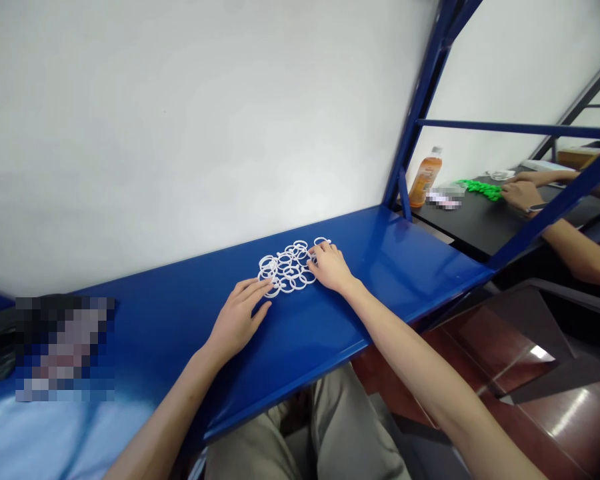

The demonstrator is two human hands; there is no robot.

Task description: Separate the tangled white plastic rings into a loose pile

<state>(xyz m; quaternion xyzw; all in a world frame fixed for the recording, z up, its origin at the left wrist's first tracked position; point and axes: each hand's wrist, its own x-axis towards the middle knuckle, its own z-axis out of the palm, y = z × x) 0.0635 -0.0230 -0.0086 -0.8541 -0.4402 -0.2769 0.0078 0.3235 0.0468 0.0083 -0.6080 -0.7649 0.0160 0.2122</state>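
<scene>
A cluster of thin white plastic rings with small knobs [291,270] lies flat on a blue metal tabletop [180,320], overlapping one another. My left hand [240,313] rests at the cluster's left end, its fingers stretched out and their tips on the rings, the thumb apart. At the right end, my right hand [330,267] reaches over the rings with slightly bent, parted fingers touching them; parts of the rings there are hidden under it. One ring [322,240] shows just beyond the right fingers.
A white wall [205,120] stands behind the tabletop. Blue frame posts [420,107] rise at its right end. Beyond them, another person's hands [523,193] are at green pieces [483,189] on a black table, near an orange drink bottle [426,179]. Dark plastic [0,340] lies at left.
</scene>
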